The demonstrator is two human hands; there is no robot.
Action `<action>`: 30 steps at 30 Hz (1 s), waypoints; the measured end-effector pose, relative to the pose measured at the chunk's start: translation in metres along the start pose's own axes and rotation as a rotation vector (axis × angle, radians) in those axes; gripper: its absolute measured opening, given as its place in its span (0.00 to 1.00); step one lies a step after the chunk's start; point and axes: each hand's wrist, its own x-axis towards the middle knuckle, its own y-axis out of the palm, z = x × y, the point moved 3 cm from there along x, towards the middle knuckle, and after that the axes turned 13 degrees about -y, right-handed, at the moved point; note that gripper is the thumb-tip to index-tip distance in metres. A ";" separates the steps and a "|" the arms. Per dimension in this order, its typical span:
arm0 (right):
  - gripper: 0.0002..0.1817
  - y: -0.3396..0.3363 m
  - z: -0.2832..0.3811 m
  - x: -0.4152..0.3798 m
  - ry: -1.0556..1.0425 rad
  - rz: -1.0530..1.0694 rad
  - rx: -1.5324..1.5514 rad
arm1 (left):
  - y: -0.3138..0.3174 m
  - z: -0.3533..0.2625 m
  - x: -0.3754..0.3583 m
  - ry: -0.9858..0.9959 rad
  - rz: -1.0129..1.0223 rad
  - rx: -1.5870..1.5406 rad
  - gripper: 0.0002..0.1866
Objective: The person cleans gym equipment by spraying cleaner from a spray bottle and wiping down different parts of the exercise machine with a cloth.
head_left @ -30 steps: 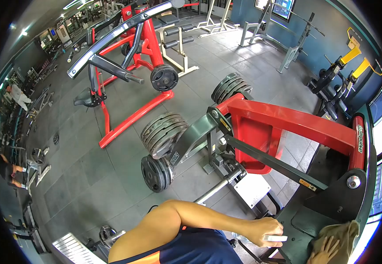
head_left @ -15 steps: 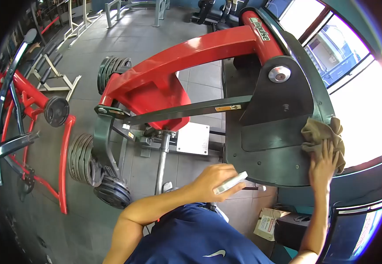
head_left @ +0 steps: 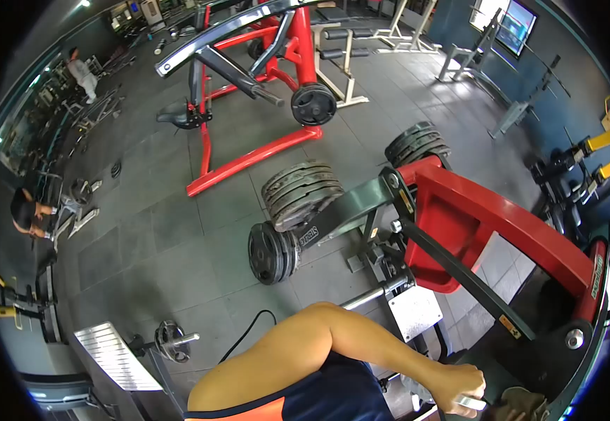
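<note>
At the lower right, my left hand [head_left: 458,390] is closed around a white spray bottle [head_left: 471,403]. Only its pale head shows clearly; the rest is mostly covered by my fingers. Beside it, at the bottom edge, a brown cloth [head_left: 529,401] lies against the dark padded part of a red and dark green leg press machine [head_left: 515,203]. My right hand [head_left: 510,410] is on the cloth, dim and partly cut off by the frame. A white plate [head_left: 416,313] and a dark bar [head_left: 459,277] of the machine lie just beyond my left hand.
Stacked weight plates [head_left: 301,193] are loaded on the machine's far side. Another red machine [head_left: 256,158] stands behind on the tiled floor. A slatted white panel [head_left: 117,356] and a small plate on a bar [head_left: 171,342] are at lower left. Two people are on the far left.
The view has swung left, so the machine and both hands now sit lower right. The spray bottle stays in my left hand, and the cloth stays under my right hand.
</note>
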 end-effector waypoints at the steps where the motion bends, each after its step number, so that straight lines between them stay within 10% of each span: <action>1: 0.37 0.002 0.002 0.003 0.017 -0.011 -0.036 | 0.004 0.000 0.001 0.009 0.028 0.028 0.17; 4: 0.38 0.019 0.002 0.009 0.086 -0.010 -0.142 | 0.017 0.002 0.003 0.132 -0.241 -0.181 0.18; 10: 0.38 -0.020 -0.001 0.001 -0.175 -0.074 -0.084 | 0.015 -0.004 0.008 0.114 -0.111 -0.158 0.19; 18: 0.39 0.031 0.021 0.005 0.048 -0.007 -0.269 | 0.033 0.005 0.019 0.257 -0.165 -0.124 0.18; 30: 0.39 -0.019 0.030 0.008 0.019 -0.050 0.601 | 0.019 0.013 0.032 -0.129 0.040 -0.261 0.15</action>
